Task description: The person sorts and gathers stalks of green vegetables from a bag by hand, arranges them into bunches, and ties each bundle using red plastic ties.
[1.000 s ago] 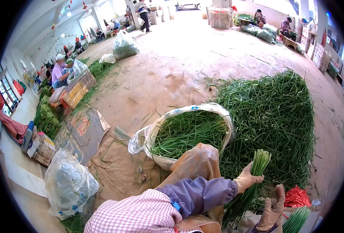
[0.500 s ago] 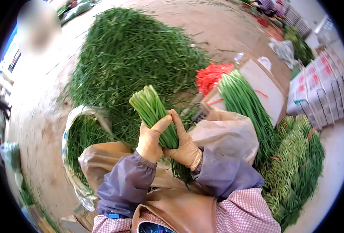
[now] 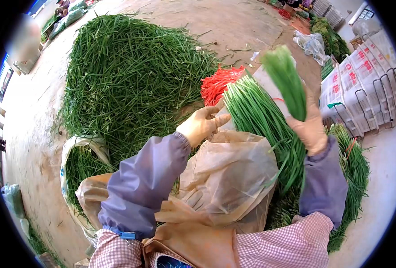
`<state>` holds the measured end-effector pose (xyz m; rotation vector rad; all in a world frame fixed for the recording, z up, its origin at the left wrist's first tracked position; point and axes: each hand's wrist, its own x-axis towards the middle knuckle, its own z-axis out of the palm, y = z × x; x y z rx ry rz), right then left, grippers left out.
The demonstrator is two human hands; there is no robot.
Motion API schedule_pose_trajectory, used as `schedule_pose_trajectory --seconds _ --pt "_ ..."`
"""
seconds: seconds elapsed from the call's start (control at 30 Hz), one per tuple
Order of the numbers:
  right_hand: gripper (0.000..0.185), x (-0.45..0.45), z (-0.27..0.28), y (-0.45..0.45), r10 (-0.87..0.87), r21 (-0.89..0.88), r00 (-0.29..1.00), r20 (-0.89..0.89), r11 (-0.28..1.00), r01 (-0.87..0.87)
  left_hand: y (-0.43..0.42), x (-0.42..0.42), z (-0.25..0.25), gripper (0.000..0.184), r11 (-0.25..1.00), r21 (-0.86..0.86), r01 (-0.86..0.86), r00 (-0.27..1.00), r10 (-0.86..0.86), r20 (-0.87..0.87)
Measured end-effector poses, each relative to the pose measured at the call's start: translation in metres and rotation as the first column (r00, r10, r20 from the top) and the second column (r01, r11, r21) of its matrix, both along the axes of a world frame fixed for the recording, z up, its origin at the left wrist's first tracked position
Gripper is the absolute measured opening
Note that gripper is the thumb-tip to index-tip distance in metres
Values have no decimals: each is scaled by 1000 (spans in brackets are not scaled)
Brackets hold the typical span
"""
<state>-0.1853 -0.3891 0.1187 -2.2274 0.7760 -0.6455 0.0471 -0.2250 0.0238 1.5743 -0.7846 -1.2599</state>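
Note:
My right hand (image 3: 312, 129), in a pale glove, is wrapped around a bunch of green chives (image 3: 282, 76) whose cut ends point up and are smeared by motion. It is raised over the right side of a larger stack of chives (image 3: 256, 111) lying on a pale board (image 3: 261, 77). My left hand (image 3: 200, 125), also gloved, holds nothing; its thumb and fingers are apart, pointing towards that stack. Just beyond the left hand lies a heap of red ties (image 3: 220, 85).
A large heap of loose greens (image 3: 131, 80) covers the floor ahead. A white sack (image 3: 64, 165) with greens stands at the left. Plastic sheeting (image 3: 229, 174) covers my knee. Tied bundles (image 3: 358, 174) lie at the right, near stacked white crates (image 3: 358, 85).
Both hands held the bunch in front of me before. The left hand has let go, and the right has carried the bunch right to the stack. The view has shifted right.

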Motion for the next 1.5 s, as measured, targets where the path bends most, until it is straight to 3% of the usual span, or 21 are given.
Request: schedule_pose_trajectory --seconds 0.07,0.13,0.17,0.2,0.27,0.37,0.47,0.5,0.6,0.73,0.77,0.87,0.9,1.0,1.13,1.27,1.3,1.4,1.43,1.5 --pt "91 7 -33 -15 -71 -270 969 -236 963 5 -19 0 -8 85 998 31 57 991 -60 116" --pt "94 7 -100 -32 -82 -454 857 -509 871 -186 -36 -4 -11 90 995 -16 103 982 -99 159" --pt "101 27 -100 -15 -215 -353 648 -731 931 -89 -44 -7 -16 89 996 17 82 973 -84 217" --pt "103 25 -105 -15 -234 -389 632 -738 914 -116 -51 -8 -15 86 995 30 94 973 -98 208" --pt "108 14 -87 -24 -89 -294 651 -753 931 -214 -61 -9 -14 81 991 65 113 976 -123 178" --pt "117 14 -69 -32 26 -178 564 -826 936 -303 -73 -13 -15 75 995 95 20 991 -32 129" --pt "127 26 -61 -53 135 166 851 -508 985 -57 -80 -15 -23 77 993 87 -79 993 72 89" --pt "131 26 -70 -63 56 104 880 -472 995 -8 -82 -15 -28 78 993 76 -89 991 80 111" --pt "132 30 -107 -80 -183 -221 691 -699 975 34 -80 -12 -15 77 992 93 -80 985 65 160" --pt "124 21 -125 -99 -10 119 873 -488 990 77 -86 -9 -11 80 971 207 -121 982 87 167" --pt "114 22 -126 -96 -29 77 863 -505 994 78 -90 -11 -10 76 961 236 -144 975 97 200" --pt "102 19 -132 -89 100 188 931 -350 982 -35 -96 -17 -32 72 977 107 -183 979 172 109" --pt "93 26 -110 -71 147 206 938 -314 975 -83 -97 -19 -39 69 974 103 -201 978 193 83" --pt "91 16 -118 -54 208 236 947 -243 960 -150 -85 -28 -38 61 978 55 -202 979 199 41" --pt "91 15 -121 -48 190 228 947 -260 965 -131 -77 -31 -46 56 976 86 -198 980 196 23" --pt "90 11 -103 -64 279 489 931 -236 862 -134 -54 -12 -38 59 1000 -11 -22 996 21 -85" --pt "89 9 -95 -67 265 608 947 -183 787 -103 -47 -7 -44 55 999 -42 12 985 -19 -173" --pt "80 -2 -116 -91 185 627 979 -92 774 -87 -23 4 -48 43 995 -30 -96 995 97 36" --pt "70 1 -109 -93 163 718 986 -45 691 -81 -18 6 -48 33 984 -35 -175 985 175 -4" --pt "62 -1 -118 -99 -79 766 997 -22 639 67 -12 12 -58 25 967 -34 -253 965 255 63"
